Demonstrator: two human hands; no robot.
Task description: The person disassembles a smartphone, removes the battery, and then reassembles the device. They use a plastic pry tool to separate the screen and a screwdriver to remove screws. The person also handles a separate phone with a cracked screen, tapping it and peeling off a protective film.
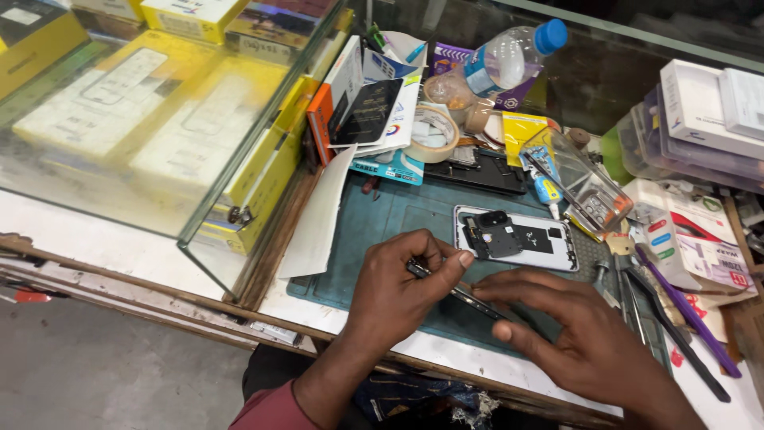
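Two bare hands, no gloves, rings or watch. Left hand (394, 291) at lower centre, dark red sleeve (270, 408) at bottom edge. Right hand (585, 342) at lower right, wrist bare.

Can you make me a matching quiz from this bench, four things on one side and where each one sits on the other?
Things:
1. water bottle
2. tape roll
3. white phone back
4. purple tool

Places:
A. on the teal mat, just above the hands
B. far right, beside the right hand
C. lying at the top, blue cap to the right
D. left of the yellow packet, beside the stacked cards

Pairs: 1-C, 2-D, 3-A, 4-B
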